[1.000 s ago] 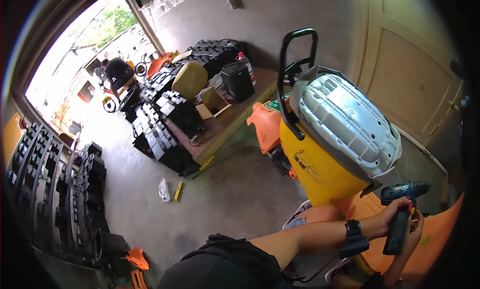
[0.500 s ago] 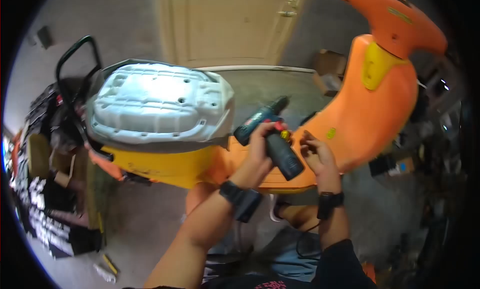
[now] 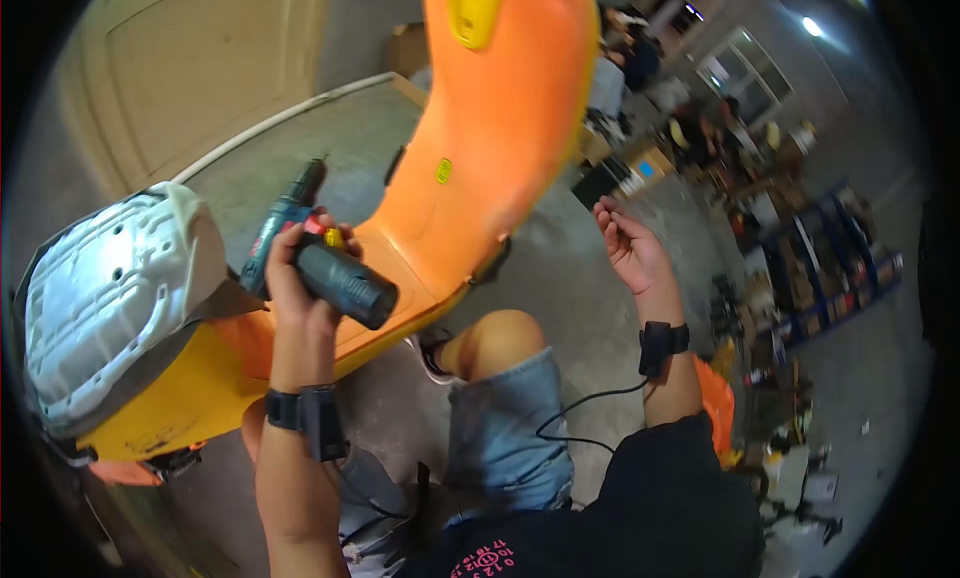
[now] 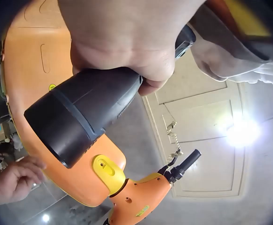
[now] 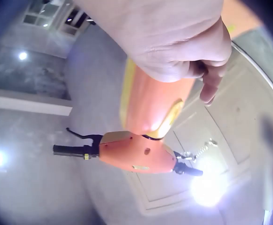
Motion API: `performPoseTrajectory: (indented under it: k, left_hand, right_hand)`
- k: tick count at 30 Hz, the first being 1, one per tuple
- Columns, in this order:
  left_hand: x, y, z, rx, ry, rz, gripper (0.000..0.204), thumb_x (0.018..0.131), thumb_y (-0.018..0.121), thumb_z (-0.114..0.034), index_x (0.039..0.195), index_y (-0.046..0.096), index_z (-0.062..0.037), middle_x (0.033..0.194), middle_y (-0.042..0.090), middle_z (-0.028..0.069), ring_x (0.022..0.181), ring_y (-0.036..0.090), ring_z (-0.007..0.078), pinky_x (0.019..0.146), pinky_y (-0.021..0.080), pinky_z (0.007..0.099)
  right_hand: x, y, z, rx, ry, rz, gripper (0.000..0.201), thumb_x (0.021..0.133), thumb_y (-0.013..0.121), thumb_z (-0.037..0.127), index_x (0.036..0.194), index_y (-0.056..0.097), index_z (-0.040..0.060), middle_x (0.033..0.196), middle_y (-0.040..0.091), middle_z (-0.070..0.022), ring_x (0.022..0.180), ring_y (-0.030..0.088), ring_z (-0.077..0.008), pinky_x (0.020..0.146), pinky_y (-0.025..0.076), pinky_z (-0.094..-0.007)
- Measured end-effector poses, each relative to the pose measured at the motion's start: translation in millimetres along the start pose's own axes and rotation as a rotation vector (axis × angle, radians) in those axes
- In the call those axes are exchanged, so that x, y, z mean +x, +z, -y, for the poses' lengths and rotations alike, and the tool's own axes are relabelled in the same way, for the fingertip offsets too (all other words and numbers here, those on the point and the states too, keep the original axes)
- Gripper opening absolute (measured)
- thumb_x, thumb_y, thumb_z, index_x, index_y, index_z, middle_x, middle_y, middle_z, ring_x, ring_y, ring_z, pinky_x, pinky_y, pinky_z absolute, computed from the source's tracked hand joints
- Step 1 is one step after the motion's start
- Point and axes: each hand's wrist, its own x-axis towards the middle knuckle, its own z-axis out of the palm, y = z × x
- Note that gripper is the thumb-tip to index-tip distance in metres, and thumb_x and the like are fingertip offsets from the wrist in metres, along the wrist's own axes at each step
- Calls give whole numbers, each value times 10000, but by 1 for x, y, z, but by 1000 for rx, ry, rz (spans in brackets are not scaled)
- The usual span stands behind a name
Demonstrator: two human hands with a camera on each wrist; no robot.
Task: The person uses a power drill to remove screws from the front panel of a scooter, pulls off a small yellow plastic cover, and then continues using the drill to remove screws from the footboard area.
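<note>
My left hand (image 3: 303,296) grips a cordless drill (image 3: 350,286) by its handle, the teal body lying to the left and the chuck aimed away. In the left wrist view the drill's dark base (image 4: 64,122) sticks out below that hand. The drill overlaps the floorboard of an orange and yellow scooter (image 3: 490,128). My right hand (image 3: 637,260) is raised to the right of the scooter, apart from it, with loosely bent fingers and nothing visible between them. A pale, ribbed seat underside (image 3: 115,298) sits over the yellow rear panel (image 3: 170,403).
Beyond the scooter are a cream door (image 3: 200,68) and a white pipe (image 3: 290,113) along the floor. Boxes (image 3: 655,166) stand to the right, with a blue rack (image 3: 835,263) farther off. A black cable (image 3: 590,393) hangs from the right wrist.
The head view has swung right, toward the scooter's front and the cluttered room. My right hand has left the drill and moved out to the right. The left hand keeps holding the drill.
</note>
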Motion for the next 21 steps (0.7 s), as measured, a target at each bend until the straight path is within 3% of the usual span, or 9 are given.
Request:
performPoseTrajectory:
  k: [4, 6, 8, 10, 12, 15, 16, 19, 21]
  left_hand:
    - [2, 0, 1, 71, -13, -4, 415, 823, 604, -172, 1174, 506, 27, 950, 633, 90, 940, 576, 276, 827, 511, 400]
    - [4, -2, 3, 80, -47, 41, 397, 838, 590, -197, 1160, 507, 21, 981, 616, 92, 965, 569, 289, 827, 506, 411]
    - [5, -7, 2, 130, -81, 67, 438, 846, 590, -190, 1205, 488, 40, 1010, 607, 96, 987, 554, 286, 844, 493, 403]
    - [5, -9, 5, 143, -98, 46, 442, 847, 590, -184, 1203, 485, 56, 1017, 604, 108, 998, 546, 282, 845, 483, 394]
    - [8, -15, 6, 159, -136, 37, 453, 848, 588, -178, 1211, 477, 70, 1030, 599, 117, 1007, 541, 279, 838, 477, 387]
    - [10, -18, 6, 196, -185, 8, 463, 845, 586, -146, 1234, 465, 75, 1047, 591, 119, 1024, 532, 271, 857, 460, 383]
    - [10, -18, 8, 196, -218, 35, 466, 843, 587, -141, 1238, 463, 74, 1047, 590, 117, 1028, 529, 269, 861, 457, 382]
    - [10, -19, 14, 229, -256, -2, 476, 842, 588, -137, 1255, 457, 62, 1029, 594, 111, 1025, 528, 263, 845, 458, 371]
    - [8, -18, 19, 287, -242, -53, 477, 854, 581, -162, 1265, 456, 47, 1014, 604, 109, 1014, 532, 261, 831, 459, 358]
  right_hand:
    - [-68, -166, -25, 15, 35, -322, 146, 935, 499, -2, 1051, 573, -53, 975, 637, -114, 868, 641, -194, 741, 569, -264]
    - [-119, -263, -79, 186, 151, -680, 89, 929, 515, 12, 987, 572, -23, 918, 621, -99, 827, 624, -196, 699, 553, -289]
    - [-199, -380, -163, 262, 263, -692, 121, 934, 518, 64, 991, 565, -32, 816, 591, -109, 763, 617, -225, 691, 549, -328]
    - [-287, -428, -231, 73, 624, -911, 196, 966, 477, 130, 1007, 568, -39, 790, 611, -129, 680, 613, -244, 650, 537, -342]
    - [-374, -480, -302, -728, 978, -619, 249, 987, 419, 148, 1024, 569, -48, 773, 635, -143, 637, 621, -269, 615, 527, -358]
    - [-430, -390, -312, -211, 974, -1012, 290, 956, 392, 120, 911, 623, -50, 762, 647, -159, 718, 663, -275, 668, 558, -379]
    - [-438, -380, -320, -184, 981, -1025, 290, 956, 392, 120, 911, 623, -50, 762, 647, -159, 718, 663, -275, 668, 558, -379]
    - [-432, -361, -328, -1, 993, -1036, 385, 950, 440, 161, 1260, 431, -67, 1222, 568, -223, 947, 631, -330, 809, 569, -409]
    - [-401, -333, -297, -193, 1053, -952, 385, 942, 457, 173, 1254, 468, -52, 1194, 587, -206, 933, 639, -320, 807, 568, -409]
